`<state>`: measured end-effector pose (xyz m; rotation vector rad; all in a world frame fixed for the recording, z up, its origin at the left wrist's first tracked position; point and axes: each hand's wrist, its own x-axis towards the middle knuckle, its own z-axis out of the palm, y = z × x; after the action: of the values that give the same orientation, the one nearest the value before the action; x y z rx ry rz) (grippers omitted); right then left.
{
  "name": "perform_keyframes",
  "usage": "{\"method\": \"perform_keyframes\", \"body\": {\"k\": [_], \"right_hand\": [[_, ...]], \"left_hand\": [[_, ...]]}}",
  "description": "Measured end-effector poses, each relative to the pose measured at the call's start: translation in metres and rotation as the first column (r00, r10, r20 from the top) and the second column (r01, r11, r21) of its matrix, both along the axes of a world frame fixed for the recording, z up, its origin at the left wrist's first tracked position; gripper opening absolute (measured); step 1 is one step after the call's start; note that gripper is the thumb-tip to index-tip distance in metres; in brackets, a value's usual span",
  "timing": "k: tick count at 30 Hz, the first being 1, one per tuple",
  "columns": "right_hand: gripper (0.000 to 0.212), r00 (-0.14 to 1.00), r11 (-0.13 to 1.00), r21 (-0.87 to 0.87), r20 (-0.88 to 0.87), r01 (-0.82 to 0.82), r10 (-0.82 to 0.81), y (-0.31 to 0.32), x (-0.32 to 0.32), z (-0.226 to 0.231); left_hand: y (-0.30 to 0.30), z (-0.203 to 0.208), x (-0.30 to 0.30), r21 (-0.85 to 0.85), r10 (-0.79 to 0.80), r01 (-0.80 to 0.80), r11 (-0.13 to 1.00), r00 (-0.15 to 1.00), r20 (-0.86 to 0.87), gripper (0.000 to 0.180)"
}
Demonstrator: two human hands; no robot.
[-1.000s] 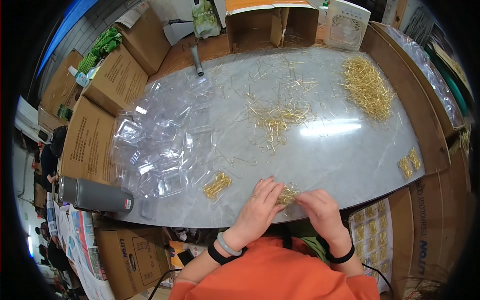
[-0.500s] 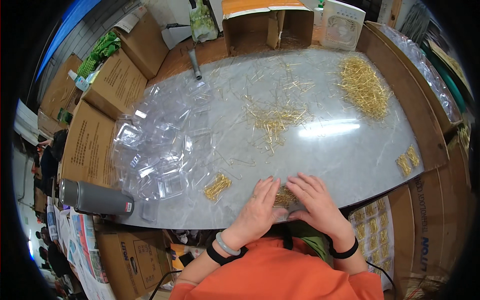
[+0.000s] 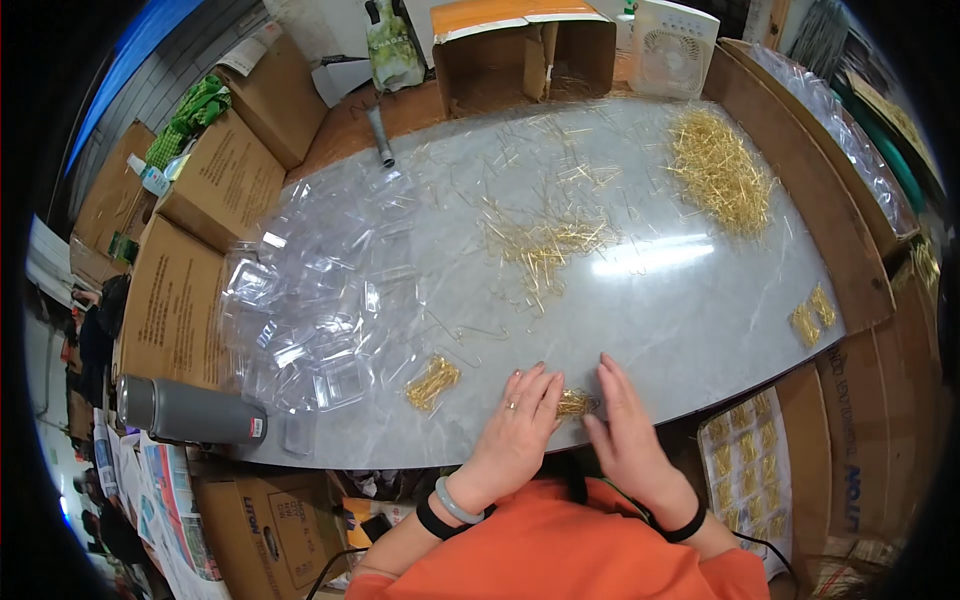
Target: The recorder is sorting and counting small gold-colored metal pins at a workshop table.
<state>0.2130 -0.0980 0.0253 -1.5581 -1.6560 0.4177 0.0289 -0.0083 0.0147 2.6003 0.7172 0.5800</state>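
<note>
At the near edge of the grey table [image 3: 700, 330], a small bunch of gold wire hooks [image 3: 574, 403] lies between my two hands. My left hand [image 3: 515, 425] rests at its left side, fingers stretched out and lying together, fingertips against the bunch or right beside it. On the other side my right hand [image 3: 628, 430] stands on edge, fingers straight and thumb apart, its palm facing the bunch. A second bunch of gold hooks [image 3: 433, 383] lies left of my left hand. Loose hooks [image 3: 548, 245] are scattered farther up the table.
Clear plastic boxes [image 3: 320, 290] pile up on the left, near a grey bottle [image 3: 190, 410]. A large heap of gold hooks [image 3: 720, 170] sits far right, with two small bunches [image 3: 812, 315] below it. Cardboard boxes [image 3: 175, 300] and a white fan [image 3: 668, 50] border the table.
My right hand has turned more upright and drawn away from the left, uncovering more of the bunch. My left hand has shifted slightly down. The view has tilted a little.
</note>
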Motion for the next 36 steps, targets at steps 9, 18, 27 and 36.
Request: {"method": "perform_keyframes", "body": {"k": [9,18,27,36], "right_hand": [[0.075,0.963,0.974,0.062,-0.145,-0.219,0.226,0.021,-0.010,0.003],[0.047,0.972,0.978,0.064,0.145,-0.197,0.186,0.037,-0.010,-0.001],[0.042,0.927,0.972,0.088,0.331,-0.217,0.177,0.032,-0.014,0.013],[0.059,0.953,0.976,0.060,0.237,-0.207,0.188,0.030,-0.008,0.000]], "left_hand": [[0.002,-0.001,-0.005,-0.172,0.028,-0.005,0.985,0.991,0.132,0.087],[0.001,-0.003,-0.011,-0.341,0.129,-0.033,0.939,0.956,0.263,0.106],[0.004,0.003,-0.012,-0.198,0.070,-0.020,0.980,0.966,0.250,0.093],[-0.020,0.020,-0.047,0.004,0.391,-0.393,0.920,0.916,0.090,0.042]]}}
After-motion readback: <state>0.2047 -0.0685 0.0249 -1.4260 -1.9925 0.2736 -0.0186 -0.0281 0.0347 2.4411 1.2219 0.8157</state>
